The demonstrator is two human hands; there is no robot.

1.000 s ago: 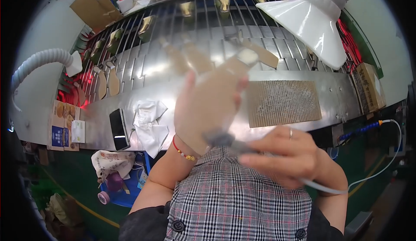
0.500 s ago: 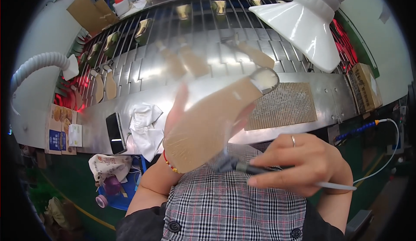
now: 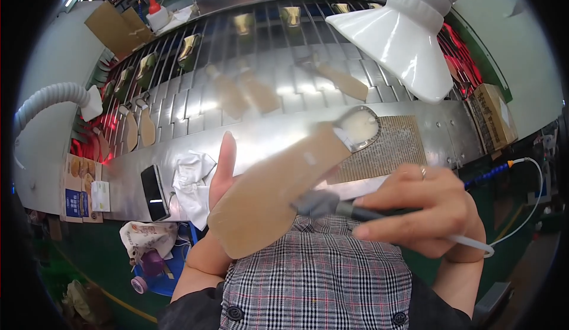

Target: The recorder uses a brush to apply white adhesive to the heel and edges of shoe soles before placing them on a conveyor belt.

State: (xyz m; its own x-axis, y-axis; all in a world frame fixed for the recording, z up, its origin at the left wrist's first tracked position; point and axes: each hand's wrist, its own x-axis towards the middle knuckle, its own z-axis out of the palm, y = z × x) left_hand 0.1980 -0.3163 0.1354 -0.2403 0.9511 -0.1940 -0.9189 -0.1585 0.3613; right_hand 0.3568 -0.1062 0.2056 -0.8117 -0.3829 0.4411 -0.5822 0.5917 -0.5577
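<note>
My left hand (image 3: 220, 173) holds up a tan shoe insole (image 3: 278, 187), its heel end reaching toward the steel bench edge. My right hand (image 3: 422, 210) grips a dark pen-like tool (image 3: 349, 210) with a grey tip touching the insole's lower edge. A white hose (image 3: 471, 244) trails from the tool's rear past my wrist. A round pale heel patch (image 3: 359, 126) shows at the insole's far end.
A slatted steel conveyor (image 3: 195, 101) carries several tan insoles (image 3: 348, 83). A white extraction hood (image 3: 396, 33) hangs at the upper right. On the bench lie a black phone (image 3: 153, 192), a white rag (image 3: 192, 182) and a ribbed brown mat (image 3: 391, 150).
The insole has tilted from upright to lying slanted, heel end swinging right and down. My right hand with the tool has shifted right and slightly lower.
</note>
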